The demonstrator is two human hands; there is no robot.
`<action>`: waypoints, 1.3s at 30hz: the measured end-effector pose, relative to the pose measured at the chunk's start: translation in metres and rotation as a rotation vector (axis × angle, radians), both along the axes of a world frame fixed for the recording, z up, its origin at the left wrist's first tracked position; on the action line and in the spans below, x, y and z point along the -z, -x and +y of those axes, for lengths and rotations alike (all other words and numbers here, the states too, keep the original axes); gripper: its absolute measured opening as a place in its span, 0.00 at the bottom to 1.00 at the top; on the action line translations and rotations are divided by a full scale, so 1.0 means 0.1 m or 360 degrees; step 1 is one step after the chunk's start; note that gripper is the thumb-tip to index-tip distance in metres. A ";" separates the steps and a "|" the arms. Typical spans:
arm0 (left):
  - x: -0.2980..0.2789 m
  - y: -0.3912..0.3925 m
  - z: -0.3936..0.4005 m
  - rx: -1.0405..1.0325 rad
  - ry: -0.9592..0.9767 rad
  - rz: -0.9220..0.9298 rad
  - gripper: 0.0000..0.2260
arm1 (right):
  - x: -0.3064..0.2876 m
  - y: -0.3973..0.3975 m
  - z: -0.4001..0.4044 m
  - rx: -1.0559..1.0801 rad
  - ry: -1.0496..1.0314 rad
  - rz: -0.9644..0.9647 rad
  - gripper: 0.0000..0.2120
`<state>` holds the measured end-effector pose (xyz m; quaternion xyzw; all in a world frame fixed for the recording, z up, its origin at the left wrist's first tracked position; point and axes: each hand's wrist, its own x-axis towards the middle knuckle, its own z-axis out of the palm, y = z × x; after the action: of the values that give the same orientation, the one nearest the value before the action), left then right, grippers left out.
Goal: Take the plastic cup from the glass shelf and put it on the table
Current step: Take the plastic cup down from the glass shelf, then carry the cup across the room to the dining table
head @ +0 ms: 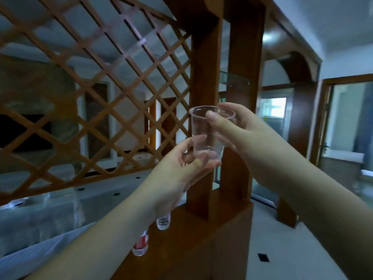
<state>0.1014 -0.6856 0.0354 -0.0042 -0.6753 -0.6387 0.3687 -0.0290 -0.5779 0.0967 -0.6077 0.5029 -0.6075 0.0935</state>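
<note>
A clear plastic cup (201, 128) is held upright in the air in front of a brown wooden post. My right hand (238, 130) pinches its rim, thumb on the near side and fingers behind. My left hand (181, 170) cups its base from below, fingers showing through the clear wall. A glass shelf (234, 78) sits between the posts above and behind the cup, with nothing on it that I can see. The table is not identifiable in this view.
A wooden lattice screen (90, 77) fills the left. Below my left arm, on the wooden ledge (191, 229), stand a small clear bottle (163, 222) and a red-labelled bottle (141, 244). Tiled floor (282, 249) lies to the right, and an arched doorway (298, 73) beyond.
</note>
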 end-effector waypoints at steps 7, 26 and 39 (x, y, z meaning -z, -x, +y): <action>0.23 0.58 -0.13 0.0358 -0.0251 -0.0081 0.18 | 0.34 0.41 0.12 0.0330 -0.0108 0.0050 0.33; 0.84 2.71 1.06 0.1151 -0.0542 -0.0737 0.14 | 1.23 1.50 1.58 0.1407 -0.0223 -0.0254 0.33; 1.05 4.05 3.40 0.1656 -0.0411 -0.0927 0.14 | 1.49 2.32 3.92 0.1895 -0.0171 -0.0411 0.38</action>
<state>-0.3038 -0.3451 -0.0693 -0.1140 -0.5748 -0.7868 -0.1940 -0.2607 -0.1862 -0.0526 -0.1380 0.7707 -0.5980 -0.1715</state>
